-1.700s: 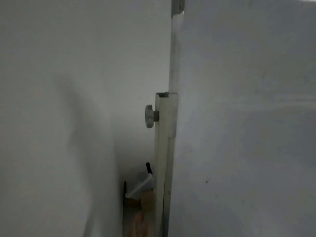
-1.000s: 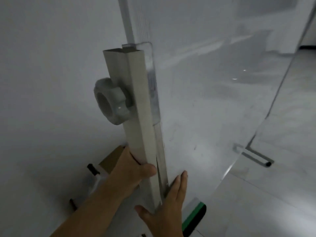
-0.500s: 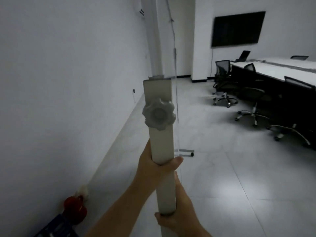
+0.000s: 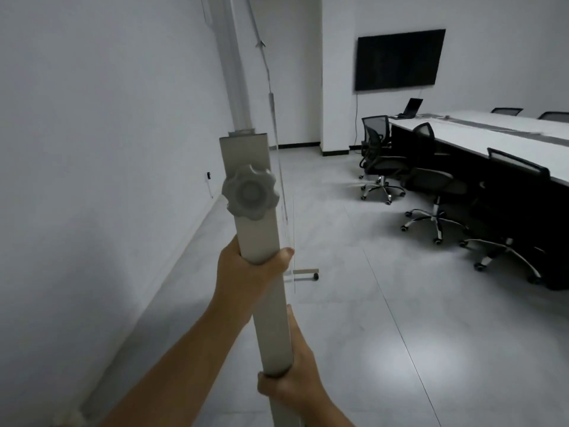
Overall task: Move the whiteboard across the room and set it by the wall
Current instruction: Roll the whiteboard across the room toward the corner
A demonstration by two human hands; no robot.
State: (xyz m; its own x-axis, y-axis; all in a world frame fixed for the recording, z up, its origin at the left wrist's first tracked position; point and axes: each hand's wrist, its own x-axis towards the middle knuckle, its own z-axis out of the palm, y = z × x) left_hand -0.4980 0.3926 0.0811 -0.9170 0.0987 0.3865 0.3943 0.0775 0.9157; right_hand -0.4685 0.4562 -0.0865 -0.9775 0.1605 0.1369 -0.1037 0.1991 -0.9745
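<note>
**Now edge-on: the whiteboard lines up along the wall**

Now the whiteboard [image 4: 278,167] shows only its thin edge, running away from the person beside the wall [image 4: 101,149], which lies to the left of the fingers. Both hands grip the grey upright post [image 4: 261,272] of its stand. The left hand [image 4: 246,272] is wrapped round the post just below the star knob [image 4: 249,192], its fingers [image 4: 284,255] closed on the far side; the right hand [image 4: 292,374] is clamped lower down, near the frame's bottom.

A second ago the board's broad face filled the view and the right hand lay flat against it; since then the view has swung to look down the board's length, and the right hand has closed on the post. Half a second ago the grip was already like this, so little has shifted since.

Judging from this, the board is near its place and wants only a final nudge towards the wall. A castor foot [image 4: 304,271] stands beyond the fingers, and the desk [image 4: 492,131] with chairs [image 4: 431,177] is well apart to the right.
</note>
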